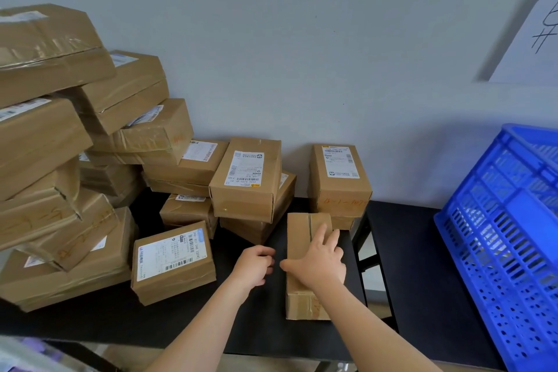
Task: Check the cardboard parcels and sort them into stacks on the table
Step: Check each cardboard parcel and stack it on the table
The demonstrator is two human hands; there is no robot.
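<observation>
Right hand (320,263): lies palm-down on top of a narrow cardboard parcel (302,302), fingers straight and spread, thumb stretched out past the parcel's left edge. It is flat on the parcel, not a grasp. The parcel lies lengthwise on the black table (265,326), taped seam up, orange writing on its near end.

Left hand (255,266): just left of the right thumb, above the table, fingers loosely curled, nothing in it that I can see. It does not touch the parcel.

Beyond the right fingertips: a two-parcel stack (339,181) against the wall, white label up, orange marking on the front face.

Beyond the left hand: a labelled parcel (246,178) resting on others, slightly tilted.

Left of the left hand: a flat parcel with barcode label (173,261), on top of another.

Further left: a tall, leaning heap of parcels (60,145).

Well to the right of the right hand: a blue plastic crate (507,235) on a second dark table (422,266).
</observation>
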